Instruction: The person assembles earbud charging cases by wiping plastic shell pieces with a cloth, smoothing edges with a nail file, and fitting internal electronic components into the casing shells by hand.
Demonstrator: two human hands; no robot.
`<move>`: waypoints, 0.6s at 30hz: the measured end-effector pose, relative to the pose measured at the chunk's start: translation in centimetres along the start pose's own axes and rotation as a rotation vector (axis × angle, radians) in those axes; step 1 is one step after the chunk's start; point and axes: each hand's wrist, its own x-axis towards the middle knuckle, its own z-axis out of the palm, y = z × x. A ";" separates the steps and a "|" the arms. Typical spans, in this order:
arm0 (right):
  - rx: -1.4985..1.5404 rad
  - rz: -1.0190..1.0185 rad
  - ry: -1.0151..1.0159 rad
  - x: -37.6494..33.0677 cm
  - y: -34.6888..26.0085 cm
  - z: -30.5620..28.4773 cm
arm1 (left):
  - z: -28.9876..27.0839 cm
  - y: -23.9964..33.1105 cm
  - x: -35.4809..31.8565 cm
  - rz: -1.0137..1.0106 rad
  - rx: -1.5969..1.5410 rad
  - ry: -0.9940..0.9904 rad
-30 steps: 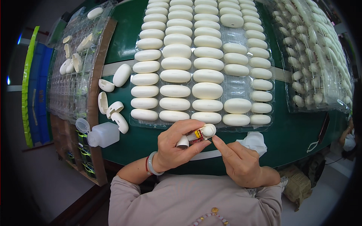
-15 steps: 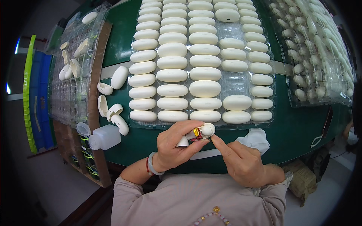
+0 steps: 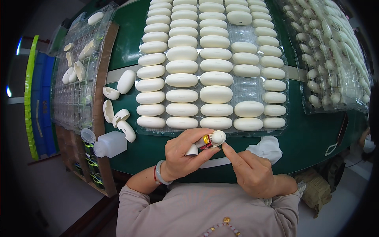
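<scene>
White case (image 3: 211, 140) gripped in left hand (image 3: 182, 154), right hand (image 3: 252, 173) fingertip touching; clear tray (image 3: 244, 89) holds rows of cases.

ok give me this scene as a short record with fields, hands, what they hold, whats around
left hand: grips a small white oval case, open, with a gold and red part showing inside
right hand: index fingertip touches the case from below right; holds nothing visible
surface: green table
behind hands: clear plastic tray with rows of closed white oval cases
left of hands: white plastic bottle, cap flipped open; loose case halves
right of hands: crumpled white cloth
far right: second clear tray of smaller white parts
</scene>
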 end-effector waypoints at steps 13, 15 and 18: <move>-0.042 0.000 -0.026 -0.1 -0.3 -0.3 | 0.0 0.2 0.2 0.037 0.017 -0.010; -0.038 0.003 -0.015 -0.1 -0.5 -0.3 | -0.1 0.2 0.3 0.050 0.022 -0.009; 0.009 0.030 -0.018 0.1 -0.6 -0.3 | -0.2 0.2 0.2 0.051 0.036 0.000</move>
